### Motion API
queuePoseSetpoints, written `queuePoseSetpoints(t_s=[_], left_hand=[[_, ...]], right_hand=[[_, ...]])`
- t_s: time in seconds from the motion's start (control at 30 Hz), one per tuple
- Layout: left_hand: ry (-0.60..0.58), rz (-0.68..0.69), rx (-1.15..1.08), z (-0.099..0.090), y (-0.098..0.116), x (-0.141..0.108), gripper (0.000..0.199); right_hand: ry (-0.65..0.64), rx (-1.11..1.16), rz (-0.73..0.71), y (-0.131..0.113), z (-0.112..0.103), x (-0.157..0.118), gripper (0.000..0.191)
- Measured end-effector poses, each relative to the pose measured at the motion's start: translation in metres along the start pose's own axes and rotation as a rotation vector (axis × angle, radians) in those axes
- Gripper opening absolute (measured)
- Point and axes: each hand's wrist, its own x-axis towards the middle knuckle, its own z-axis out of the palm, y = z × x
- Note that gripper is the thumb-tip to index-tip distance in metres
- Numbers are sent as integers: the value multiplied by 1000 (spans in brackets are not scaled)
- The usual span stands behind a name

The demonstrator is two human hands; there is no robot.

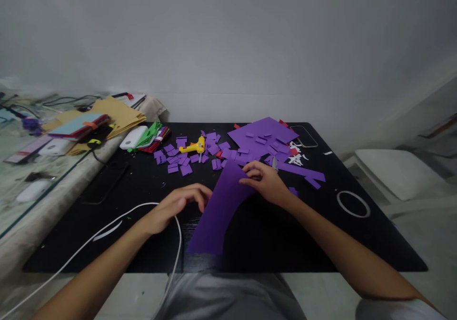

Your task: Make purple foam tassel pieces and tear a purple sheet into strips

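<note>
A curved piece of purple craft paper (223,210) stands tilted over the front of the black table. My right hand (266,182) pinches its upper right edge between thumb and bent fingers. A grey pointed tip (274,163) shows just behind that hand; what it belongs to is hidden. At the paper's left edge is my left hand (182,205), its fingers loosely bent and thumb apart; whether the fingertips touch the paper is hard to see. A white cord (178,234) runs beneath the left hand. Small folded purple paper pieces (183,160) lie beyond, around a yellow hot glue gun (194,146).
A large purple sheet (267,129) lies at the back with white scraps (296,155) beside it. On the right is a white ring (353,203). Green and red paper stacks (153,136) sit back left, near a glass-topped surface (14,177). A white stool (392,172) stands right.
</note>
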Motion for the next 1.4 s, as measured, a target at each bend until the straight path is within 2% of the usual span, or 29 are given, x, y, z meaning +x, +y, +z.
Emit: queuePoseSetpoints(t_s=[0.1, 0.17, 0.27, 0.33, 0.4, 0.47, 0.6, 0.7, 0.8, 0.93, 1.03, 1.1, 1.2, 1.3, 1.4], left_hand=[[125, -13, -12, -5, -6, 18, 44], [154, 4, 55, -5, -11, 30, 47], [104, 103, 235, -3, -13, 41, 60], [73, 164, 365, -2, -10, 44, 59], [49, 197, 460, -1, -6, 46, 56], [28, 216, 498, 1, -1, 48, 56], [19, 225, 425, 3, 5, 53, 51], [88, 171, 323, 3, 6, 55, 46], [211, 101, 262, 1, 5, 55, 41], [339, -44, 261, -10, 2, 54, 35], [303, -210, 274, -23, -7, 56, 36], [248, -305, 284, -32, -18, 58, 36], [170, -402, 284, -41, -38, 60, 34], [144, -409, 313, -45, -57, 59, 36], [136, -398, 347, -47, -65, 56, 36]], right_hand=[[-111, -71, -60, -11, 7, 2, 29], [-166, -131, -125, -14, 12, 4, 21], [-142, -214, -287, -15, 18, 5, 11], [-103, -264, -376, -15, 20, 5, 7], [-87, -279, -403, -15, 21, 5, 7], [-110, -218, -366, -17, 22, 5, 9], [-244, 101, -170, -27, 24, 4, 22], [-311, 240, -64, -36, 21, 4, 31], [-310, 227, -34, -40, 12, 4, 33], [-205, -25, -21, -37, -6, 8, 23], [-132, -434, -38, -30, -18, 14, 7], [-154, -690, -31, -24, -21, 17, 9], [-166, -879, -47, -13, -10, 15, 20], [-93, -867, -263, 1, 15, 5, 29], [-189, -824, -368, 17, 40, -7, 38]])
